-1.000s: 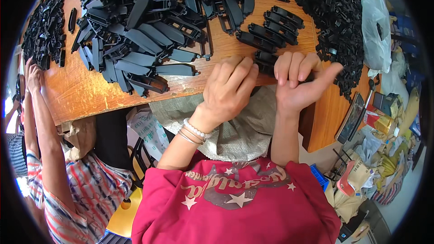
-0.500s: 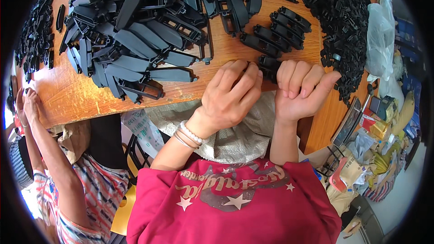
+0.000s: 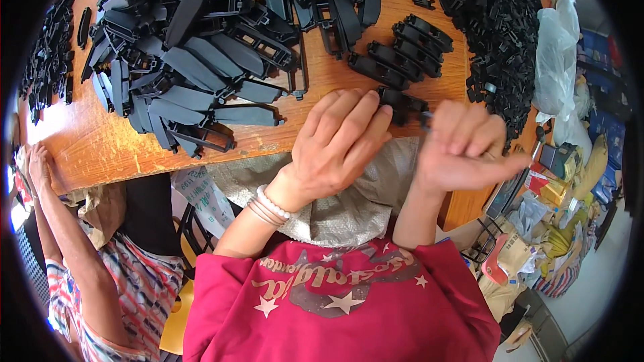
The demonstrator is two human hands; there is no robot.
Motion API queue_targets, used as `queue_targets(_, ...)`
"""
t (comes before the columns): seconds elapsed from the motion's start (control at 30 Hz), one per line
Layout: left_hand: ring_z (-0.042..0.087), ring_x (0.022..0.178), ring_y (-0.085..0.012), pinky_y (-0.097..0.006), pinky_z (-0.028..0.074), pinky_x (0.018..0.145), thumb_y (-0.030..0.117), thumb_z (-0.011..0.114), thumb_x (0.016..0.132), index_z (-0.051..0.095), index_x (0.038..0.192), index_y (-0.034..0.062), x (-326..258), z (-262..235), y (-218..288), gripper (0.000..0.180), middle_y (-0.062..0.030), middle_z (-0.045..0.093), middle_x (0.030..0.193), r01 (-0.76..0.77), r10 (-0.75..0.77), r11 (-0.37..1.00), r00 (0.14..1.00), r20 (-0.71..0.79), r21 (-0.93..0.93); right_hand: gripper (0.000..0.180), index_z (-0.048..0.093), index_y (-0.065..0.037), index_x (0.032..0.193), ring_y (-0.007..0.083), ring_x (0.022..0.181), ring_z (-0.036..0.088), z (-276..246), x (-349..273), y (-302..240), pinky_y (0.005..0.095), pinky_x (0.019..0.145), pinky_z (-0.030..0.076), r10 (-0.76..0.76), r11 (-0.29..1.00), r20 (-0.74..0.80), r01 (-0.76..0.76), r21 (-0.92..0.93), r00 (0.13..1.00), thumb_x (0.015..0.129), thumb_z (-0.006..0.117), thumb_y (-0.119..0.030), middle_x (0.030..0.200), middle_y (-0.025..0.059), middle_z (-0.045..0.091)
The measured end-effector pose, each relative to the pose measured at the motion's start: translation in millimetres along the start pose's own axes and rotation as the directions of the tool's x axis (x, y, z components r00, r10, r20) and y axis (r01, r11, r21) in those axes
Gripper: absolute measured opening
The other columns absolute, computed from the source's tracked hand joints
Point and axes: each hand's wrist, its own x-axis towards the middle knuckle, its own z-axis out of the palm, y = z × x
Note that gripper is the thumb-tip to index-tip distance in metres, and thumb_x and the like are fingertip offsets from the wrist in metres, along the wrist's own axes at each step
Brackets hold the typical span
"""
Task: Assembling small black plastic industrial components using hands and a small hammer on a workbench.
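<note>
My left hand (image 3: 342, 137) rests at the table's near edge, fingers curled together against the left end of a black plastic part (image 3: 404, 105). Its thumb and grip are partly hidden under the hand. My right hand (image 3: 469, 147), smeared by motion, is just right of that part, its fingers bent and its thumb pointing right. Whether it holds anything cannot be made out. Beyond the hands lies a short row of similar black plastic parts (image 3: 379, 72). A small black clip (image 3: 423, 2) lies alone farther back.
A heap of long black plastic covers (image 3: 194, 67) spreads over the left and middle of the wooden table (image 3: 134, 154). Small black pieces (image 3: 503, 33) are piled at right. A co-worker's hands (image 3: 39, 167) are at the left edge. Pale woven cloth (image 3: 335, 214) covers my lap.
My right hand has moved right, away from my left hand and the black plastic part, uncovering more of it. My left hand stays nearly in place. The view has shifted slightly.
</note>
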Motion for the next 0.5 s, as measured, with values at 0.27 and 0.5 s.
queue_targets(0.27, 0.057, 0.113, -0.0290, -0.041, 0.046, 0.097, 0.010, 0.059, 0.065, 0.065, 0.112, -0.0035, 10.6, -7.2, 1.7, 0.049, -0.0139, 0.060, 0.122, -0.078, 0.072, 0.997, 0.969, 0.234, 0.019, 0.050, 0.030, -0.017, 0.060, 0.0091, 0.038, 0.020, 2.8, 9.8, 9.5, 0.0247, 0.040, 0.022, 0.144, 0.976, -0.165, -0.168, -0.138, 0.976, 0.106, 0.029, -0.035, 0.047, -0.0023, 0.029)
queue_targets(0.5, 0.055, 0.113, -0.0337, -0.043, 0.045, 0.099, 0.013, 0.055, 0.066, 0.061, 0.112, -0.0106, 11.4, -6.6, 0.8, 0.052, -0.0201, 0.057, 0.120, -0.124, 0.124, 0.992, 0.967, 0.222, -0.012, 0.049, 0.032, -0.009, 0.060, 0.0094, 0.038, 0.028, 12.9, 5.9, 15.0, 0.0252, 0.038, 0.024, 0.084, 0.960, -0.111, -0.110, -0.256, 0.990, 0.106, 0.034, -0.028, 0.047, 0.0017, 0.034)
